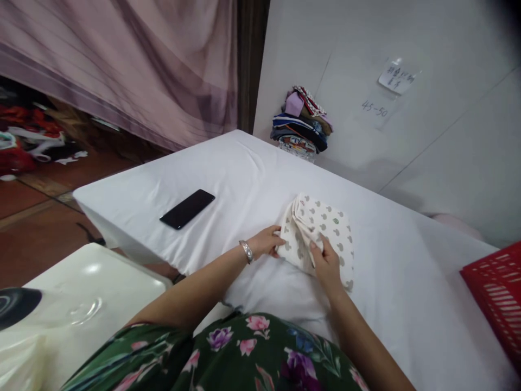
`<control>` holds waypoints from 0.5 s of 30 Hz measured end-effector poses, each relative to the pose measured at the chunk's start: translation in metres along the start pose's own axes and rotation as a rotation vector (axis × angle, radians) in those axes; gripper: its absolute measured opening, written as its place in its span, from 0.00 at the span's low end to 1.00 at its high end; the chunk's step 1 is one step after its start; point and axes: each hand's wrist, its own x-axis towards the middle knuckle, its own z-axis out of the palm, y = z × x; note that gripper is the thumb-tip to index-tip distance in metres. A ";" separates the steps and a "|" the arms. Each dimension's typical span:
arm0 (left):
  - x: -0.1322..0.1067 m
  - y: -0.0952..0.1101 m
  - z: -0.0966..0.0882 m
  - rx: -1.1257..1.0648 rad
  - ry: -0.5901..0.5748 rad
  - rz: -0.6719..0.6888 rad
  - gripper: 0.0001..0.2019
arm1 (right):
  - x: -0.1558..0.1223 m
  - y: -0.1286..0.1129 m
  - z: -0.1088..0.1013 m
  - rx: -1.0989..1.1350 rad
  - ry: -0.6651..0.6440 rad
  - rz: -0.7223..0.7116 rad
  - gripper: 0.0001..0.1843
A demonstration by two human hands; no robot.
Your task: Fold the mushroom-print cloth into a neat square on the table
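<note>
Green floral clothing point(240, 369) is nearest, on the near side of the cloth point(340, 239), which lies folded on the table point(391, 282). At the cloth's left edge, the left hand point(265, 242) pinches the border; on its near part, the right hand point(328, 267) pinches a raised layer between thumb and fingers. Both touch it, so neither is nearer: from the left hand it stretches rightward, from the right hand mostly away. Roughly square, it shows no clear long axis, but its raised fold points away from the body, leaning slightly left, toward the cloth's far corner
</note>
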 end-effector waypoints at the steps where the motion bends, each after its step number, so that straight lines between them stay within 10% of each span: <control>1: 0.000 -0.002 0.001 0.046 0.027 0.019 0.25 | -0.002 0.002 0.001 -0.072 -0.064 -0.101 0.24; 6: 0.002 -0.009 0.001 0.241 0.115 0.055 0.20 | -0.009 0.010 0.009 -0.443 -0.285 -0.556 0.25; 15: 0.018 0.016 -0.014 0.859 0.355 0.281 0.09 | -0.008 0.013 0.012 -0.494 -0.240 -0.645 0.27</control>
